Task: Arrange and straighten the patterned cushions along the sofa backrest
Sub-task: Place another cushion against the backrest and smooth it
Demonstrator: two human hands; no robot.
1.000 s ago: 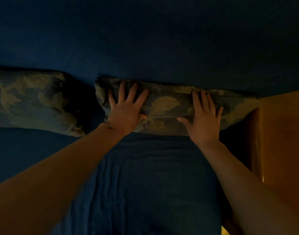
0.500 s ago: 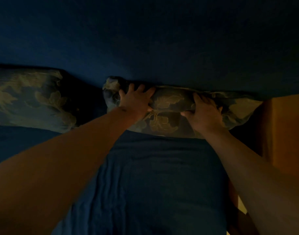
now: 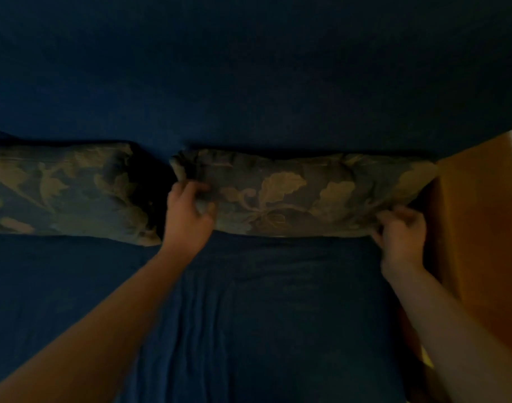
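Two leaf-patterned cushions lean against the dark blue sofa backrest (image 3: 249, 82). The right cushion (image 3: 301, 196) lies long and low in the middle of the view. My left hand (image 3: 188, 210) is closed on its lower left corner. My right hand (image 3: 400, 231) pinches its lower right edge beside the orange surface. The left cushion (image 3: 60, 193) stands apart at the left edge, partly out of view, with a dark gap between the two. The light is dim.
The blue seat (image 3: 263, 315) stretches in front of the cushions, its cover creased in the middle. An orange-brown surface (image 3: 487, 242), perhaps an armrest or side table, borders the sofa on the right.
My hands slid from the cushion's front face out to its two lower corners and closed on them. The cushion now lies wider and flatter against the backrest.
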